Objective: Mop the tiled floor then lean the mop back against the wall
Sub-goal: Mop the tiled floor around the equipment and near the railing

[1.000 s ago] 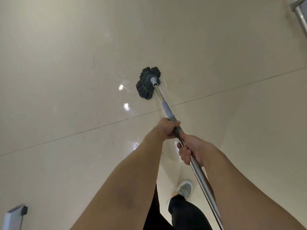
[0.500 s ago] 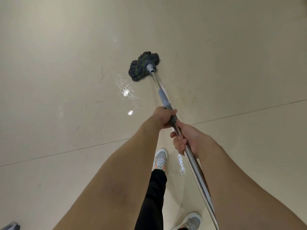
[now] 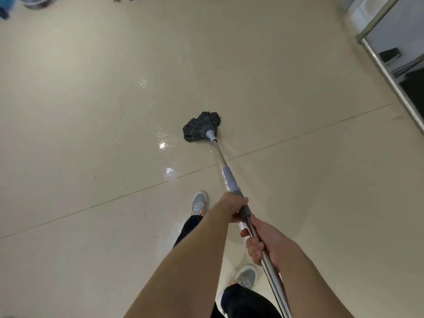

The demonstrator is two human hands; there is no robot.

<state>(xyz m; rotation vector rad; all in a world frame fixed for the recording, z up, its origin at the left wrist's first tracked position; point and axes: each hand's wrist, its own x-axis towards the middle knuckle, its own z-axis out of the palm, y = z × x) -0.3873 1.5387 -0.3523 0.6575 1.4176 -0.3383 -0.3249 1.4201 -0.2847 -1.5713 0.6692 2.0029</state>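
Mop head (image 3: 201,130) nearer grout line, both hands (image 3: 234,207) gripping, handle (image 3: 220,154) cut off

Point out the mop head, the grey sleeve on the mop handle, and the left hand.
mop head (image 3: 200,127): head view, on the dark strands lying on the floor.
grey sleeve (image 3: 230,179): head view, on its middle, just above the hands.
left hand (image 3: 234,206): head view, on the knuckles closed around the handle.
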